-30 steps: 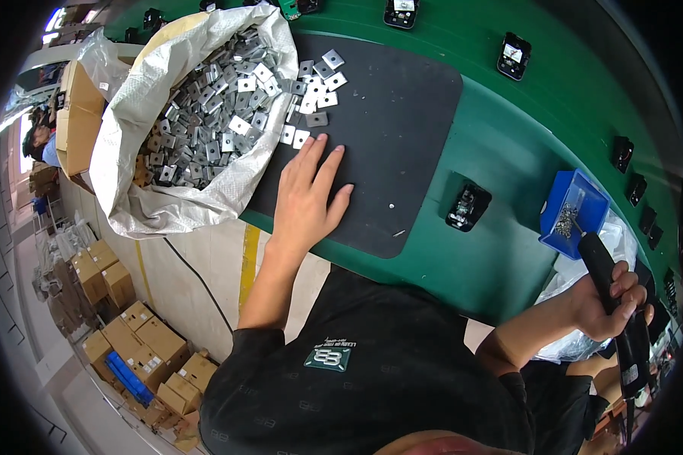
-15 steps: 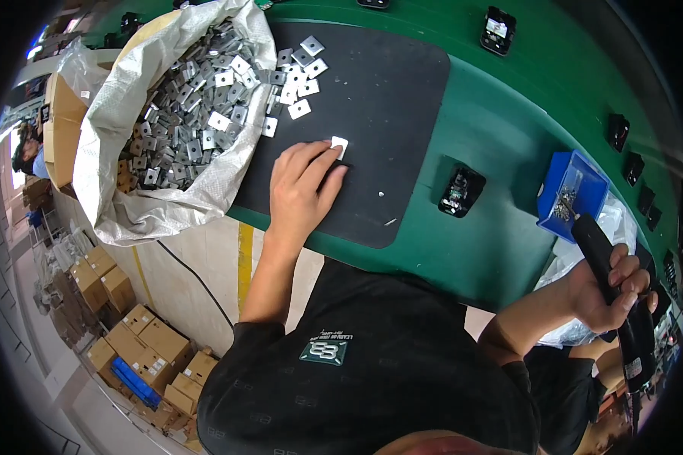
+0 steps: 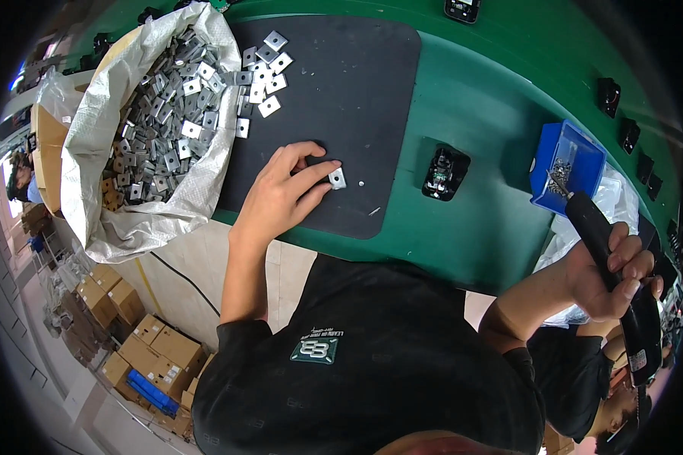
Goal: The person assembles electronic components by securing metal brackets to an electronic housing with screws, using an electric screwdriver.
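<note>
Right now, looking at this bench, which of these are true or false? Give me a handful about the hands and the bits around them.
1. The left hand touches a small square metal plate on the black mat. True.
2. The right hand is empty. False: it grips a black power screwdriver.
3. The white sack holds square metal plates. True.
4. The screwdriver's tip is over a red bin. False: it is at a blue bin of screws.
</note>
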Tool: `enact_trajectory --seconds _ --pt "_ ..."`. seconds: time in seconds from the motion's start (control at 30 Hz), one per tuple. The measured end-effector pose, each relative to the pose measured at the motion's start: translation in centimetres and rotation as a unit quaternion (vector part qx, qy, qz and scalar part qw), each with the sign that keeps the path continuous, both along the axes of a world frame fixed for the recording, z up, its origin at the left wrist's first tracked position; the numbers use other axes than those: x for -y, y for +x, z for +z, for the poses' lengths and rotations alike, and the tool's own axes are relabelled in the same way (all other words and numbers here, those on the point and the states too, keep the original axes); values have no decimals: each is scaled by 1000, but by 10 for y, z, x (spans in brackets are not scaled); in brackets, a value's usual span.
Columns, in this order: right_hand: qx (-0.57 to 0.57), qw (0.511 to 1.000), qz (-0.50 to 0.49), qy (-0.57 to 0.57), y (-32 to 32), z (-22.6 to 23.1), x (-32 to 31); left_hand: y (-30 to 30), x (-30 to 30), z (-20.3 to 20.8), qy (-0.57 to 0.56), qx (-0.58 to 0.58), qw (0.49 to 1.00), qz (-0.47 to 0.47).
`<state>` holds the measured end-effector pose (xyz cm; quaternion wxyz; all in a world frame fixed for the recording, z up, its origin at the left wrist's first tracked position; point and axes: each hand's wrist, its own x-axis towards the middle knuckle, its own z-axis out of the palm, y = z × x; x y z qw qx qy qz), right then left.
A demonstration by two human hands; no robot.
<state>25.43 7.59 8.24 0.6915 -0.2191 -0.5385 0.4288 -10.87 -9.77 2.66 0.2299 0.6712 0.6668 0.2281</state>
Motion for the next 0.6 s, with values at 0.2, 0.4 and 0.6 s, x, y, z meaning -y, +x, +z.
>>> enact_trajectory --seconds 0.2,0.4,0.6 --pt "-2 1000 6 -1 6 -2 0 4 -9 8 -25 -53 996 -67" --pt "-18 1000 5 -15 0 -4 -2 18 -19 -9 37 -2 998 50" --pt "-27 999 -1 -18 -1 -3 -4 28 -13 -15 55 36 988 140"
